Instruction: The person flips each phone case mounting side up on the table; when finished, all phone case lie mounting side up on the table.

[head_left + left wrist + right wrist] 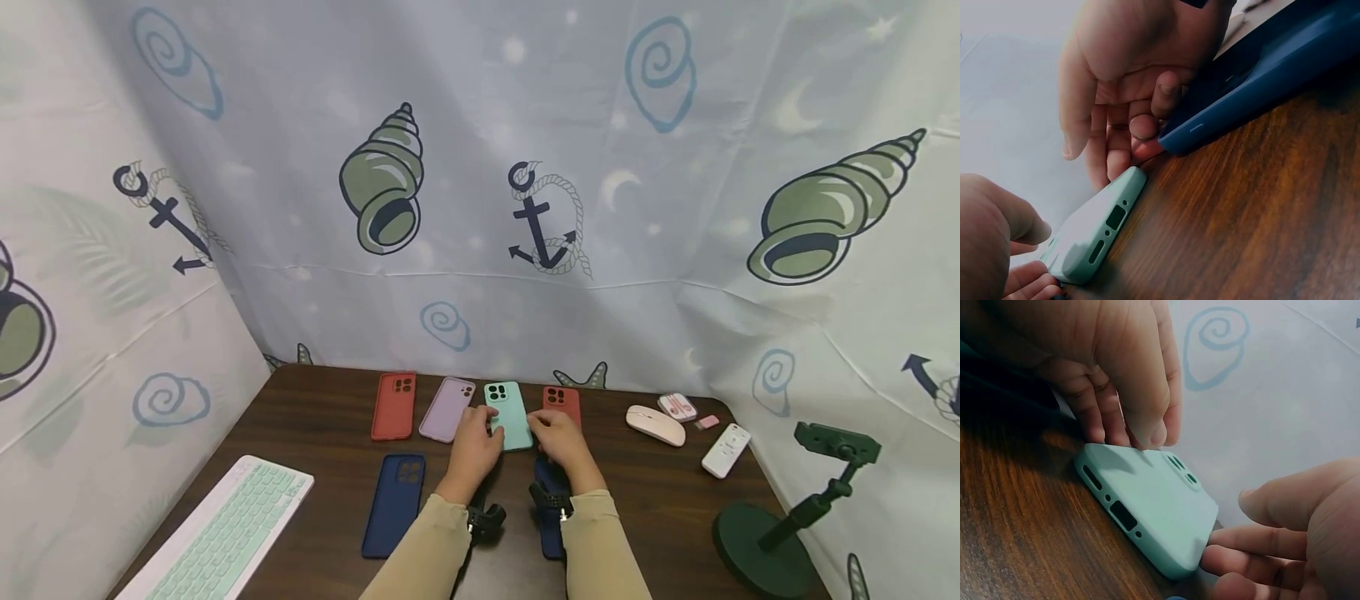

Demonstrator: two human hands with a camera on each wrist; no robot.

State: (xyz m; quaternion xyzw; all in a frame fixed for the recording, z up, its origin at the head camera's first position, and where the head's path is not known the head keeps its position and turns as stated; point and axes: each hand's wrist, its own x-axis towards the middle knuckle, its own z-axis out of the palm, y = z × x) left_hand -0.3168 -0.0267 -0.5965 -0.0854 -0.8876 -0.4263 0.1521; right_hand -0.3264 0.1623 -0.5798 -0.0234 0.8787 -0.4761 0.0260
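Observation:
A mint-green phone case (506,417) lies back side up on the table between both hands, its camera cutouts at the far end. My left hand (476,442) is at its left edge; in the right wrist view the left fingertips (1213,556) meet that edge while the thumb stands apart above. My right hand (561,437) is at the opposite edge, fingers pointing down beside it, thumb tip close over the rim. A dark blue phone case (1241,94) lies under the right wrist, partly hidden. Behind the right hand is a red phone case (562,400), partly covered.
Left of the hands lie another red case (393,407), a lilac case (447,408) and a second blue case (393,506). A keyboard (232,533) is at front left. To the right are a mouse (656,425), a white remote-like object (726,451) and a green stand (765,550).

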